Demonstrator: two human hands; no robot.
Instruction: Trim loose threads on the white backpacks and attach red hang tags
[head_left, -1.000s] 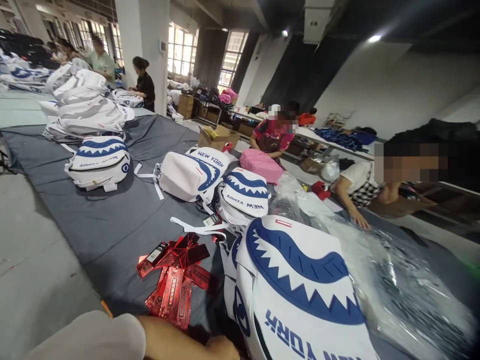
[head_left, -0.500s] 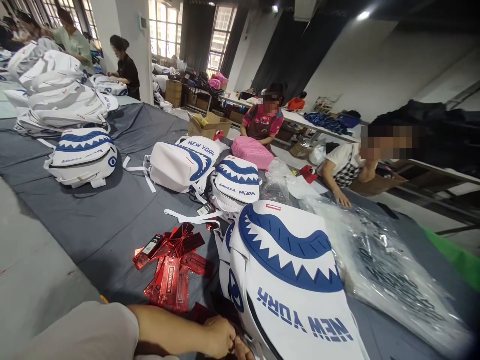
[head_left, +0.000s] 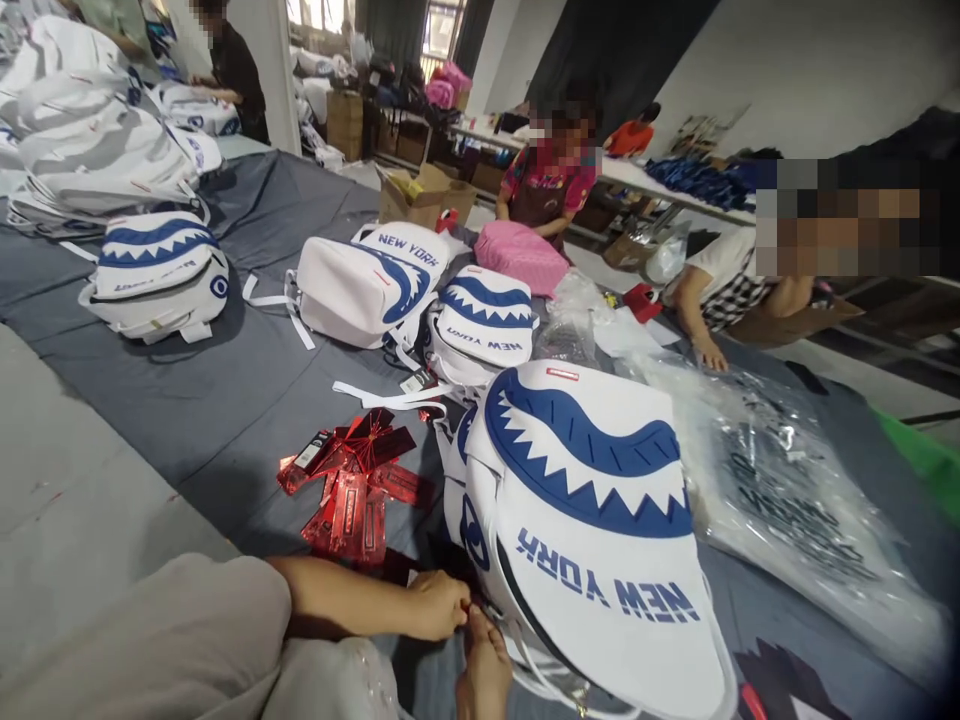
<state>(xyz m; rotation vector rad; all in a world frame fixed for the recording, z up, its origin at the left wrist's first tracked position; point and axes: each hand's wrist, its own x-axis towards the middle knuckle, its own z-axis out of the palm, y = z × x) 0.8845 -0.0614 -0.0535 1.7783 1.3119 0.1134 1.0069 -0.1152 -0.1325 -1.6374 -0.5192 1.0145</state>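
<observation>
My left hand [head_left: 439, 605] and right hand [head_left: 486, 665] have now closed together, pinching something small I cannot identify at the near left edge of the white backpack [head_left: 592, 540], just right of both, with red hang tags [head_left: 352, 485] beyond them.

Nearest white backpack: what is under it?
The nearest backpack lies on the grey cloth, partly over another white backpack. Both hands pinch at its lower edge; what they grip is hidden.
</observation>
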